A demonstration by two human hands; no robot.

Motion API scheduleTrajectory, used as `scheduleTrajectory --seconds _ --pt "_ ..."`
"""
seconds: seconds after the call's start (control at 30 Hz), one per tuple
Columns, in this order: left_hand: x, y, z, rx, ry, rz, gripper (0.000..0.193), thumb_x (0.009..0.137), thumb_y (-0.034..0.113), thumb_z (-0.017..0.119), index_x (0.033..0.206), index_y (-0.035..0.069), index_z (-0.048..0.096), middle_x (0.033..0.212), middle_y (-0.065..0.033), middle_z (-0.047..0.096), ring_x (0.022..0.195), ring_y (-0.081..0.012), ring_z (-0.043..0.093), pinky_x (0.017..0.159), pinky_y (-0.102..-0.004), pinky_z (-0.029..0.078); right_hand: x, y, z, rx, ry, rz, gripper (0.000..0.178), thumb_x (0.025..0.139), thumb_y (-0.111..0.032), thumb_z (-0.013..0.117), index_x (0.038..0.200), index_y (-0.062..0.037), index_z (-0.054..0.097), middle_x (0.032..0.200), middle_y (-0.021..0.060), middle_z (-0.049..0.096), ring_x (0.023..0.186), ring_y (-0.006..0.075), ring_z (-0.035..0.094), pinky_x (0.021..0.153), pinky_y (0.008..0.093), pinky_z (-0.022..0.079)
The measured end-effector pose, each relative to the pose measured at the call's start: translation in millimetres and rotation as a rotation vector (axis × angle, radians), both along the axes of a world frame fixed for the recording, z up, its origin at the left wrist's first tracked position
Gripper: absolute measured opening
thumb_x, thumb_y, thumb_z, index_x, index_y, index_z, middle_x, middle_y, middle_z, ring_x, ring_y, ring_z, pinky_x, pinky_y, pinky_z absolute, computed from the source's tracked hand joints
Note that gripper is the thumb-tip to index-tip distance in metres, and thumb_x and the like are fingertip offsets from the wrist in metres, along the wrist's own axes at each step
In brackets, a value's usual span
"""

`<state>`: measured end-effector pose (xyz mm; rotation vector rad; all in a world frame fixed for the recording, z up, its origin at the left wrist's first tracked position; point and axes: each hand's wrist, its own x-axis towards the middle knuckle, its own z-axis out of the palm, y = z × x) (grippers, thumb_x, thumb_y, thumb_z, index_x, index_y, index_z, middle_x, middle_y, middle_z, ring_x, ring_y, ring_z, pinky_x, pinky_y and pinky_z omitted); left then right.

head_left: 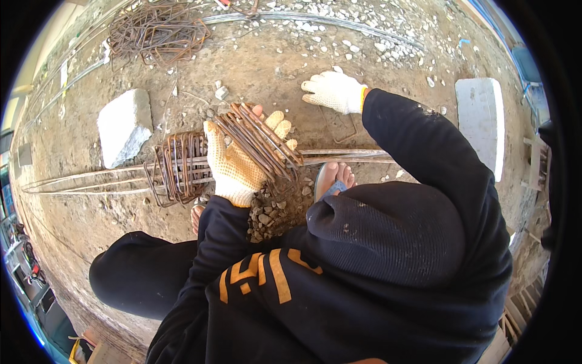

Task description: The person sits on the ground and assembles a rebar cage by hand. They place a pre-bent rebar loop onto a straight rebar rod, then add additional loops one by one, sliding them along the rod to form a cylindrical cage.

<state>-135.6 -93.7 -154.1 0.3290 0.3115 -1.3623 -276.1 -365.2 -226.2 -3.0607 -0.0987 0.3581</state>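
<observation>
Long bars (345, 160) run across the ground (291, 67) from near its L edge. White stone chunk (125, 128) sits just above them; loose stirrup heap (159, 33) lies near the upper-L corner. Stacked stirrup set (180, 167) stands at the bars – thru or under, can't tell. L hand (236, 164), gloved, palm up, fingers part-curled around a stirrup bundle (257, 141) just R of the set. R hand (336, 92), gloved, fingers extended, nothing visible in its grasp; bent wire (348, 130) on the ground just below. Status (judged): one set stacked at the bars; bundle in L hand not set down; heap unsorted. Pale slab (481, 124) lies toward the R edge. Blue item (526, 65) beyond – poss. a container, contents can't be made out.
</observation>
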Motion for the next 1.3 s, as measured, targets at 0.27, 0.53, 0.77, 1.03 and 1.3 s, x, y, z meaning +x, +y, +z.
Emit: scheduleTrajectory --seconds 0.27,0.53,0.77,1.03,1.3 --pt "2 0 3 -0.018 0.021 0.031 0.094 0.088 0.078 0.048 0.148 0.006 0.040 0.150 -0.0271 0.040 0.137 -0.0459 0.041 0.112 -0.0670 0.031 -16 -40 31 0.220 0.097 -0.229 0.029 0.094 -0.012 0.056 0.121 -0.0118 0.063 0.112 0.0100 0.065 0.092 0.0283 0.066 0.078 0.0401 0.053" --pt "3 -5 5 0.012 -0.058 0.084 0.099 0.084 0.079 0.053 0.150 0.006 0.037 0.155 -0.0303 0.031 0.142 -0.0477 0.034 0.115 -0.0649 0.030 0 21 75 1.110 -0.048 -0.770 0.018 0.093 -0.012 0.064 0.106 0.0005 0.065 0.082 0.0101 0.070 0.063 0.0164 0.070 0.056 0.0303 0.054" --pt "8 -3 3 0.046 -0.068 0.140 0.102 0.084 0.080 0.052 0.151 0.005 0.036 0.154 -0.0289 0.033 0.142 -0.0453 0.035 0.114 -0.0642 0.031 31 54 87 1.253 0.353 -0.801 0.020 0.096 -0.013 0.063 0.106 0.0033 0.063 0.084 0.0137 0.070 0.067 0.0218 0.072 0.055 0.0321 0.059" --pt "26 15 4 0.011 -0.007 0.183 0.100 0.082 0.081 0.054 0.147 0.005 0.042 0.147 -0.0253 0.045 0.136 -0.0471 0.043 0.111 -0.0640 0.036 68 74 80 1.083 0.448 -0.629 0.022 0.093 -0.016 0.064 0.101 0.0044 0.066 0.085 0.0169 0.071 0.069 0.0234 0.074 0.061 0.0354 0.059" --pt "41 30 7 -0.027 0.052 0.199 0.095 0.086 0.079 0.049 0.148 0.007 0.042 0.148 -0.0294 0.042 0.136 -0.0482 0.043 0.110 -0.0661 0.036 99 85 76 0.831 0.529 -0.381 0.028 0.091 -0.023 0.064 0.106 -0.0004 0.070 0.088 0.0168 0.072 0.077 0.0259 0.072 0.072 0.0386 0.056"
